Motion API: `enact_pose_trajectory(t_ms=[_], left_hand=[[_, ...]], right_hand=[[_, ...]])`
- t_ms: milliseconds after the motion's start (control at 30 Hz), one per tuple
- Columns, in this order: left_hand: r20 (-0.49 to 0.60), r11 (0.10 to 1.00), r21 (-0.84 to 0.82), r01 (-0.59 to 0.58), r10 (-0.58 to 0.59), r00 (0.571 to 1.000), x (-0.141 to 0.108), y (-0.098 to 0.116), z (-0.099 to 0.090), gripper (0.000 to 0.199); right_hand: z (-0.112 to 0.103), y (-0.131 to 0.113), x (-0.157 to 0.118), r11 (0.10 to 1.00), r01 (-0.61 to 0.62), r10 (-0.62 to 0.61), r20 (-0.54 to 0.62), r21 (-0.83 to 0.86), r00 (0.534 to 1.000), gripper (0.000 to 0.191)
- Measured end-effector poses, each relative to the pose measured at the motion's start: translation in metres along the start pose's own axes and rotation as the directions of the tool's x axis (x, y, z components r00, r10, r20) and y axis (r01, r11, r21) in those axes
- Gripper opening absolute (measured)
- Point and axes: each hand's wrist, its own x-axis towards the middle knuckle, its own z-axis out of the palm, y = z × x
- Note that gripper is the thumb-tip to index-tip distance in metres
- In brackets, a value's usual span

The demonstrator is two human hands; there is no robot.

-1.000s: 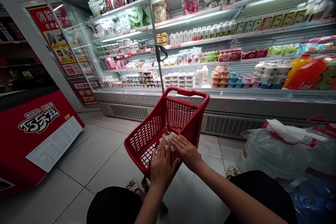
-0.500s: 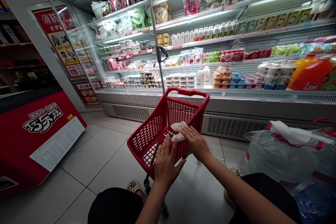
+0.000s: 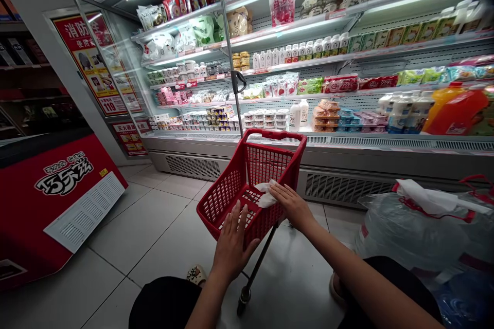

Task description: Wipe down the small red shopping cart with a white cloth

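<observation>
A red plastic shopping cart [image 3: 224, 190] with latticed walls stands tilted in view before me. My right hand [image 3: 294, 209] presses a crumpled white wipe [image 3: 267, 199] onto the rim on the cart's right side, its fingers lying over the wipe. Part of the wipe hangs into the basket. My left hand [image 3: 233, 244] is at the near rim, fingers stretched out and thumb apart, with nothing in it. Its fingertips overlap the basket's near wall and seem to rest against it. Below the basket a metal leg ends in a wheel [image 3: 244, 299].
Behind the cart runs a lit refrigerated display [image 3: 270, 67] stocked with drinks, yogurt and bags. A red chest freezer [image 3: 57, 200] stands on the left. Plastic-wrapped water bottles [image 3: 412, 236] sit close on my right. My knees flank the tiled floor [image 3: 154, 236].
The cart has swivelled, its near-left corner shifting right and a leg with a wheel coming into sight. My left hand has moved slightly left and down; my right hand and the wipe slightly right.
</observation>
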Motion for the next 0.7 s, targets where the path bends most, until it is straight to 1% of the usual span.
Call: enact_pose_trajectory(t_ms=[67, 133, 267, 333, 367, 433, 500, 533, 600, 667, 700], left_hand=[[-0.003, 1.000, 0.007, -0.020, 0.020, 1.000, -0.001, -0.002, 0.003, 0.091], [-0.019, 1.000, 0.018, -0.018, 0.018, 1.000, 0.000, 0.002, 0.008, 0.095], [-0.071, 1.000, 0.017, -0.003, 0.004, 0.997, 0.005, 0.014, 0.016, 0.095], [-0.070, 1.000, 0.000, -0.011, 0.011, 0.997, 0.005, 0.018, 0.017, 0.094], [-0.063, 1.000, -0.010, -0.013, 0.012, 0.998, 0.004, 0.018, 0.017, 0.094], [-0.044, 0.999, -0.027, -0.033, 0.032, 0.999, 0.001, 0.015, 0.015, 0.095], [-0.013, 0.997, -0.023, -0.079, 0.079, 0.997, -0.001, 0.005, 0.011, 0.095], [0.005, 0.995, -0.008, -0.097, 0.097, 0.995, -0.002, -0.003, 0.009, 0.095], [0.040, 0.994, 0.047, -0.103, 0.102, 0.994, -0.002, -0.024, 0.004, 0.096], [0.062, 0.990, 0.109, -0.087, 0.080, 0.995, 0.000, -0.045, 0.002, 0.094], [0.073, 0.987, 0.135, -0.090, 0.081, 0.994, 0.002, -0.054, 0.002, 0.091]], right_hand=[[0.007, -0.011, -0.004, 0.999, -0.040, 0.040, -0.029, -0.001, 0.999, 0.065], [0.010, -0.032, -0.011, 0.999, -0.035, 0.035, -0.042, 0.015, 0.998, 0.069], [0.003, -0.079, -0.028, 0.994, 0.083, -0.081, -0.029, 0.069, 0.996, 0.071], [-0.004, -0.091, -0.034, 0.984, 0.150, -0.149, -0.023, 0.092, 0.989, 0.072], [-0.007, -0.092, -0.036, 0.977, 0.184, -0.183, -0.018, 0.104, 0.983, 0.072], [-0.014, -0.082, -0.037, 0.964, 0.235, -0.237, 0.004, 0.126, 0.971, 0.073], [-0.018, -0.060, -0.035, 0.962, 0.236, -0.242, 0.026, 0.134, 0.970, 0.075], [-0.019, -0.047, -0.034, 0.970, 0.208, -0.214, 0.033, 0.129, 0.976, 0.077], [-0.018, -0.022, -0.033, 0.988, 0.111, -0.116, 0.033, 0.111, 0.993, 0.080], [-0.014, -0.005, -0.032, 0.994, 0.017, -0.021, 0.030, 0.104, 0.999, 0.083], [-0.011, 0.000, -0.031, 0.994, -0.015, 0.012, 0.032, 0.108, 0.999, 0.084]])
